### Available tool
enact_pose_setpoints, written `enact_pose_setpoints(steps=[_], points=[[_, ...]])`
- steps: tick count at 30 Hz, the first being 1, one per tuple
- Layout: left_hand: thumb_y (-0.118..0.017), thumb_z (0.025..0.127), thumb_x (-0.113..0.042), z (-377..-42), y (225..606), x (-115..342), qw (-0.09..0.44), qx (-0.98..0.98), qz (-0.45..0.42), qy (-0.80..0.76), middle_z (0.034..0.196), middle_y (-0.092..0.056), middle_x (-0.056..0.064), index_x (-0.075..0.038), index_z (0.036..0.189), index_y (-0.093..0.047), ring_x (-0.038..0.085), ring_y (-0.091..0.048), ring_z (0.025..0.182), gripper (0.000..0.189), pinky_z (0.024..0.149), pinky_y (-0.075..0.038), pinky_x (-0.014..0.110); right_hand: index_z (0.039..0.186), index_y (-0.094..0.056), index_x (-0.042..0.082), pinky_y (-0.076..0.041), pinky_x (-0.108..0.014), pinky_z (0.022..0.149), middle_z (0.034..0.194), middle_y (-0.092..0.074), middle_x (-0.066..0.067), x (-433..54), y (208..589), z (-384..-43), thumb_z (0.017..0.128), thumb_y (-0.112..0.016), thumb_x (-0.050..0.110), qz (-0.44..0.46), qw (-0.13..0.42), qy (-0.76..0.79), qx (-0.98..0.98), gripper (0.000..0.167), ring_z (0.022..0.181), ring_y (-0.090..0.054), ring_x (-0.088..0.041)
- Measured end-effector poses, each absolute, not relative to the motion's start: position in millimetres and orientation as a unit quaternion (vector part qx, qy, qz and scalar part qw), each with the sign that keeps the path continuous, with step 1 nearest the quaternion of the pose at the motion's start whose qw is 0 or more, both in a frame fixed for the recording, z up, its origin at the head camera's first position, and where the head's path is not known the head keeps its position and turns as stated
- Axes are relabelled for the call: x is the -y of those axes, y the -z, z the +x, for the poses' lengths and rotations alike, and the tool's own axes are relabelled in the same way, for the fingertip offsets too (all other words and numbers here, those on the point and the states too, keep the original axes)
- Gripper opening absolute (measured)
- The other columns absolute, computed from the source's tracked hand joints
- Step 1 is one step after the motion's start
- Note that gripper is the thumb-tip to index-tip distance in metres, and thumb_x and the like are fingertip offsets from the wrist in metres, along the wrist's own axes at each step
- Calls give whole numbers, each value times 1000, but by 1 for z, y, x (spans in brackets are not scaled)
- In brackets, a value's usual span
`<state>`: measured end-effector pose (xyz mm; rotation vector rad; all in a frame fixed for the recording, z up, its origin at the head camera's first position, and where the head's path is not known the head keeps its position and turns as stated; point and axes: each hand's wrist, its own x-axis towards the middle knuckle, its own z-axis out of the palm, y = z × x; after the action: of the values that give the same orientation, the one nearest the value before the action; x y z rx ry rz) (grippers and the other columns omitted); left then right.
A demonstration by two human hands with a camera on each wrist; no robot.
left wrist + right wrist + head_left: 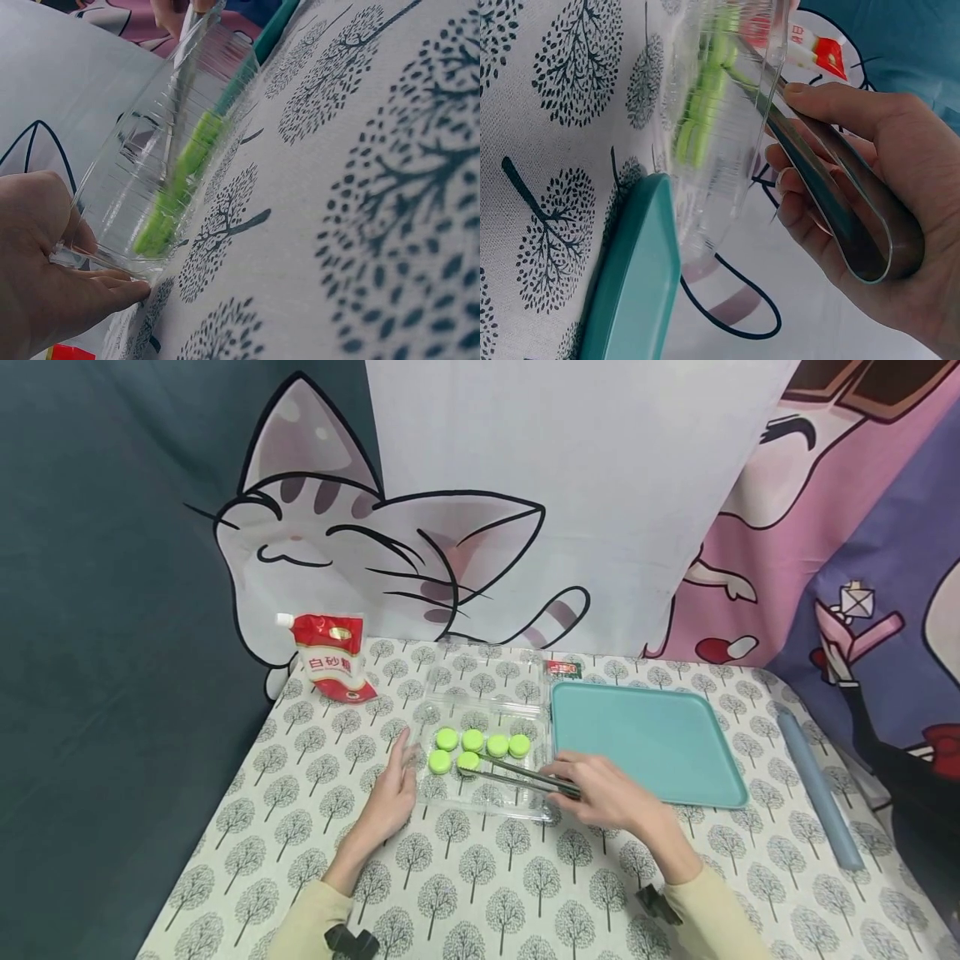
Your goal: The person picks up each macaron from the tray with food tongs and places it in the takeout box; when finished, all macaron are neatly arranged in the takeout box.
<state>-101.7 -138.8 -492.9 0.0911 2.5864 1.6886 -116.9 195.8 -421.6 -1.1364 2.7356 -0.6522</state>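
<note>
A clear plastic box (510,806) with its lid folded back lies on the table, holding several green macarons (497,745). My right hand (600,789) grips metal tongs (832,180), its thumb on one arm and its fingers round the other. The tongs' tips reach into the box, either side of a macaron (468,762) in the front row; whether they squeeze it I cannot tell. At the box's left side, my left hand (392,793) holds the wall between thumb and fingers, as the left wrist view shows (67,262).
Right of the box lies a teal tray (645,743). A red sugar pouch (333,660) with a white cap is at the back left. Behind the box sits a small red and green packet (564,669). A blue-grey rod (819,789) lies along the right side.
</note>
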Motion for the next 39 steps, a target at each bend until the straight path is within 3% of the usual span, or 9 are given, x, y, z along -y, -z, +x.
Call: enact_pose_setpoints(steps=[4,6,8,11,15,19,27,39], points=[[-38,106,-4,-102,494,139,27,-836,29,-547,160,-37,23,-14,164,-4,44,-38,146,68,123,-28,58,125,-68,-2,-53,-20,64,116,-70,-14,-194,423,-121,93,-71,16,-370,74,226,-898,36,58,-44,2],[-38,106,-5,-102,494,139,27,-835,29,-548,160,-37,23,-15,164,-4,44,-38,146,68,122,-28,58,125,-68,-2,-51,-18,61,121,-69,-19,-193,423,-121,93,-71,16,-367,75,228,-899,37,52,-39,4],[-38,106,-5,-102,493,139,27,-835,30,-549,160,-37,23,-15,164,-4,44,-38,146,68,122,-29,58,125,-68,-1,-53,-19,62,125,-68,-20,-193,423,-122,93,-71,17,-363,73,227,-901,37,50,-38,5],[-38,106,-5,-101,492,138,28,-834,28,-550,160,-37,23,-16,164,-4,44,-38,146,68,122,-28,58,126,-68,2,-59,-24,73,129,-67,-19,-196,422,-120,93,-73,21,-357,58,216,-907,39,54,-44,7],[-38,107,-6,-99,490,138,30,-833,25,-551,160,-36,23,-18,165,-4,44,-38,146,68,122,-28,59,128,-68,3,-60,-25,73,119,-70,-16,-201,419,-116,93,-73,21,-353,51,222,-908,40,57,-46,6],[-38,107,-7,-99,490,138,32,-834,24,-550,161,-36,23,-20,165,-4,44,-37,146,68,123,-27,59,127,-68,1,-48,-18,54,96,-65,-7,-209,416,-113,91,-73,13,-352,47,255,-899,39,56,-42,0],[-37,107,-6,-100,492,137,35,-832,23,-553,161,-35,23,-21,165,-2,44,-36,147,69,123,-26,58,122,-69,-2,-47,-17,49,87,-59,8,-233,419,-105,87,-75,5,-334,-33,326,-884,36,64,-48,0],[-36,108,-8,-100,491,137,37,-833,21,-552,161,-35,23,-17,165,-3,42,-35,148,66,125,-24,57,116,-70,-6,-36,-13,46,76,-55,2,-283,422,-101,71,-78,-6,-273,-279,344,-854,46,57,-43,-8]])
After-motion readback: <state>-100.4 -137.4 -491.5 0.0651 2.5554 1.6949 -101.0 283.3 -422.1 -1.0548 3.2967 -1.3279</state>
